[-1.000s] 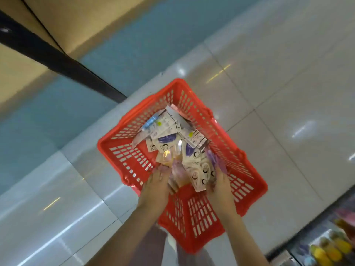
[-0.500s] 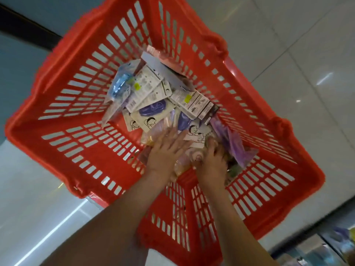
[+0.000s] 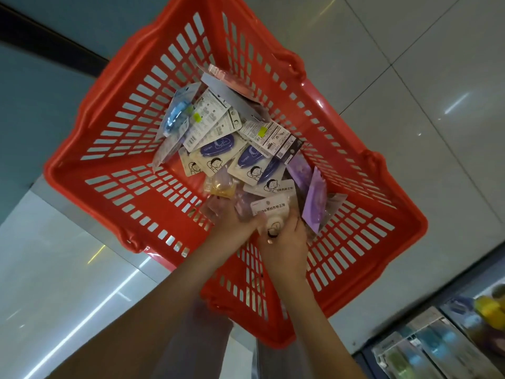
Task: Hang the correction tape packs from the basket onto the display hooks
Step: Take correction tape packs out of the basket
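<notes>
A red plastic basket (image 3: 114,170) sits on the tiled floor, holding several correction tape packs (image 3: 218,149) in a loose pile: white cards with blue tapes, purple ones (image 3: 314,203) at the right, a yellow one (image 3: 220,187). Both my hands are inside the basket at the near end of the pile. My right hand (image 3: 284,242) grips a white pack (image 3: 270,210) with a beige tape. My left hand (image 3: 229,217) holds clear-wrapped packs beside it, fingers curled into the pile. No display hooks are in view.
Glossy pale floor tiles (image 3: 410,64) surround the basket. A shelf with boxed goods (image 3: 437,346) runs along the bottom right corner. A dark strip and a teal wall base (image 3: 41,86) lie at the upper left.
The view has closed in on the basket. My hands pulled back toward the near end of the pile, and my right hand now grips a white pack lifted from it.
</notes>
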The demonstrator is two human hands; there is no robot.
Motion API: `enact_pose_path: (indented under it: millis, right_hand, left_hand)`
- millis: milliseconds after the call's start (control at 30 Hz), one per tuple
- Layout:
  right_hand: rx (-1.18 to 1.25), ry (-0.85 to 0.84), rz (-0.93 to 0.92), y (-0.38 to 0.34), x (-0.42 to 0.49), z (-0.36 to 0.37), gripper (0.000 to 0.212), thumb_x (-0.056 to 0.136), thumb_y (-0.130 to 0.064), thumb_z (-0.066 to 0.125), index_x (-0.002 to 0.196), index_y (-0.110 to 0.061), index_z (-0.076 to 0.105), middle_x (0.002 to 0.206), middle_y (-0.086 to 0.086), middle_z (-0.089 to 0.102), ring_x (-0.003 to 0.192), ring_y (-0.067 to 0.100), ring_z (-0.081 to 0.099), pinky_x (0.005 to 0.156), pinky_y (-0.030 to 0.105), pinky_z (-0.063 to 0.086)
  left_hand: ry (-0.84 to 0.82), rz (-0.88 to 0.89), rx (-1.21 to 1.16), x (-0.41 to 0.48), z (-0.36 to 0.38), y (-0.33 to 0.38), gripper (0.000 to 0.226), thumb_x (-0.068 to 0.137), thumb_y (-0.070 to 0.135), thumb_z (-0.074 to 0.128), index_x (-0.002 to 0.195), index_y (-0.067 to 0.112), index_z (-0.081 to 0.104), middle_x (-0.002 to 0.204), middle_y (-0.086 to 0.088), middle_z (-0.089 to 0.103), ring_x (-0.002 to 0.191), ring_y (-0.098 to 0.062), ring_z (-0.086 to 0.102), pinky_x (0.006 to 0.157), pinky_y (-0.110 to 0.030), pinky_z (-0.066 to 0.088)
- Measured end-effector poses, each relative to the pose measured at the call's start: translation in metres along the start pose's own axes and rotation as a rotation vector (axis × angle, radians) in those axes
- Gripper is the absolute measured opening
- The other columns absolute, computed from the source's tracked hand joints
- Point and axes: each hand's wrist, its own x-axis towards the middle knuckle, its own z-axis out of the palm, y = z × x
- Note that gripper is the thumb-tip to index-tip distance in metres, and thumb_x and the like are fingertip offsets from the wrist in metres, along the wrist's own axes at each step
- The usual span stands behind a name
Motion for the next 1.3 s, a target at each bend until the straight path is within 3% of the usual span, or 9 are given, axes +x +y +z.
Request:
enact_pose_path:
  millis: [233, 300, 433, 533, 700, 867, 1067, 1167, 1300]
  right_hand:
    - [0.279, -0.254, -0.185, 0.0, 0.003, 0.005, 0.05, 0.103, -0.027, 0.04, 0.151, -0.03, 0.024, 0.154, -0.001, 0.032, 0.141, 0.007, 0.026, 0.113, 0.02, 0.026]
    - [0.122, -0.15, -0.158, 0.011, 0.025, 0.014, 0.057, 0.102, -0.021, 0.041, 0.153, -0.02, 0.017, 0.159, 0.006, 0.021, 0.145, 0.018, 0.021, 0.115, 0.034, 0.03]
    - [-0.181, -0.076, -0.08, 0.026, 0.061, 0.032, 0.077, 0.099, -0.031, 0.046, 0.154, -0.024, -0.007, 0.162, 0.011, 0.001, 0.131, 0.036, 0.045, 0.077, 0.045, 0.055]
    - [-0.212, 0.034, -0.036, 0.033, 0.071, 0.044, 0.078, 0.092, -0.041, 0.046, 0.154, -0.024, 0.002, 0.158, 0.019, 0.01, 0.143, 0.037, 0.026, 0.106, 0.052, 0.04]
    - [-0.106, -0.014, -0.005, 0.021, 0.051, 0.034, 0.09, 0.089, -0.013, 0.059, 0.154, -0.02, -0.002, 0.149, 0.015, 0.03, 0.113, 0.031, 0.056, 0.076, 0.037, 0.05]
    - [-0.173, -0.072, -0.028, -0.013, -0.019, -0.012, 0.092, 0.088, -0.023, 0.062, 0.155, -0.027, -0.002, 0.144, 0.018, 0.034, 0.127, 0.039, 0.038, 0.102, 0.053, 0.04]
    - [0.081, -0.019, -0.321, -0.107, -0.097, -0.144, 0.08, 0.095, -0.022, 0.058, 0.154, -0.027, 0.005, 0.161, 0.009, 0.013, 0.145, 0.021, 0.01, 0.109, 0.017, 0.013]
    - [0.161, -0.032, -0.489, -0.168, -0.131, -0.224, 0.08, 0.091, -0.017, 0.063, 0.154, -0.024, 0.014, 0.159, 0.009, 0.019, 0.139, 0.014, 0.023, 0.102, -0.002, 0.014]
    - [0.096, -0.061, -0.701, -0.246, -0.187, -0.329, 0.071, 0.092, -0.042, 0.053, 0.152, -0.036, 0.016, 0.161, 0.005, 0.009, 0.138, 0.028, 0.036, 0.105, 0.048, 0.042]
  left_hand:
    - [0.239, 0.019, -0.253, -0.012, -0.017, -0.012, 0.022, 0.091, 0.022, 0.065, 0.112, 0.025, 0.06, 0.102, 0.01, 0.069, 0.091, -0.008, 0.066, 0.074, -0.024, 0.05]
    - [0.351, 0.001, -0.257, -0.009, -0.024, -0.013, 0.02, 0.093, 0.023, 0.063, 0.111, 0.021, 0.055, 0.097, 0.01, 0.066, 0.079, -0.001, 0.062, 0.061, -0.018, 0.044]
    - [0.413, -0.033, -0.247, 0.006, -0.024, -0.02, 0.029, 0.092, 0.023, 0.063, 0.118, 0.014, 0.053, 0.107, 0.003, 0.066, 0.085, -0.011, 0.063, 0.061, -0.02, 0.044]
    - [0.43, -0.043, -0.255, 0.018, -0.017, -0.021, 0.029, 0.092, 0.022, 0.064, 0.118, 0.013, 0.053, 0.108, 0.003, 0.065, 0.087, -0.011, 0.06, 0.06, -0.017, 0.042]
    - [0.469, -0.012, -0.213, 0.012, -0.006, -0.009, 0.035, 0.093, 0.022, 0.064, 0.125, 0.014, 0.052, 0.105, 0.006, 0.061, 0.081, -0.007, 0.055, 0.054, -0.009, 0.04]
    - [0.493, 0.06, -0.072, -0.05, -0.017, 0.02, 0.034, 0.094, 0.025, 0.062, 0.122, 0.01, 0.051, 0.1, 0.003, 0.06, 0.068, -0.002, 0.052, 0.044, -0.008, 0.04]
    - [0.389, 0.19, -0.134, -0.181, -0.05, 0.089, 0.034, 0.09, 0.029, 0.068, 0.121, 0.022, 0.054, 0.111, 0.01, 0.064, 0.099, -0.013, 0.062, 0.083, -0.029, 0.047]
    - [0.311, 0.344, -0.143, -0.26, -0.069, 0.139, 0.032, 0.085, 0.028, 0.072, 0.113, 0.033, 0.058, 0.11, 0.01, 0.07, 0.101, -0.013, 0.067, 0.091, -0.04, 0.053]
    - [0.342, 0.539, -0.191, -0.377, -0.102, 0.212, 0.031, 0.088, 0.014, 0.07, 0.115, 0.023, 0.059, 0.107, 0.008, 0.07, 0.1, -0.009, 0.067, 0.087, -0.027, 0.053]
